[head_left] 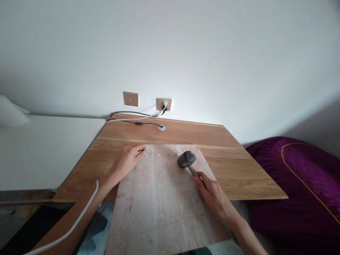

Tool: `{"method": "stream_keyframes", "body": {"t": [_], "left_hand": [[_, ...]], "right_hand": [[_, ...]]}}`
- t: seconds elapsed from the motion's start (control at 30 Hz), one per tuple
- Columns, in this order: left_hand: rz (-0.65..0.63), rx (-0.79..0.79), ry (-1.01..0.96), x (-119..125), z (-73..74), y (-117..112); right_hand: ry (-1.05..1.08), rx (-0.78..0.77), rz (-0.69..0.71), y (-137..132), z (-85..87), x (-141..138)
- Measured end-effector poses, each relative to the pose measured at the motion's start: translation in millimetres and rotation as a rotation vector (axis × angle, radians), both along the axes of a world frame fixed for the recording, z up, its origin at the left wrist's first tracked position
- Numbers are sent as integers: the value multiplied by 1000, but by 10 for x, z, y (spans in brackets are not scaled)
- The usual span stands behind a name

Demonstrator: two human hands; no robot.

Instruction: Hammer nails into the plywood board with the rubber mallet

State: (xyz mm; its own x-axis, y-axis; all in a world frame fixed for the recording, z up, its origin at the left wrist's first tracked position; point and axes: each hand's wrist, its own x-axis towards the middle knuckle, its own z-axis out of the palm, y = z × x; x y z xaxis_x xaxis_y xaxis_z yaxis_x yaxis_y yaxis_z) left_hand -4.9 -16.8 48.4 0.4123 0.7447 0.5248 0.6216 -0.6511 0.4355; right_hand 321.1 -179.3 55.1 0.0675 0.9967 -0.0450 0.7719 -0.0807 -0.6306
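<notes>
Hammer with dark head and wooden handle (186, 159) is resting near the far edge of the pale wooden board (159, 209), and our right hand (212, 194) is gripping it. Our left hand (127, 158) is pinching the leftmost small nail (144, 154); we judge it should be standing straight.

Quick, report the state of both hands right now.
Left hand: fingertips at the end nail on the board; whether they grip it cannot be told.
Right hand: closed on the hammer handle.
</notes>
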Motion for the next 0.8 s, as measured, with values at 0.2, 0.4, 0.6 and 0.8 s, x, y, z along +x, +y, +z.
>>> {"method": "stream_keyframes", "body": {"t": [0.2,0.4,0.6,0.8], "left_hand": [[-29,-162,-113,-70,-210,75],[-68,-213,-230,-69,-322,93],[-43,-142,-132,-71,-245,38],[-59,-113,-123,-59,-226,24]], "right_hand": [[-2,-9,-26,5,-18,1],[-7,1,-7,5,-33,15],[-4,13,-24,-2,-15,-6],[-18,15,-13,-20,65,-51]]}}
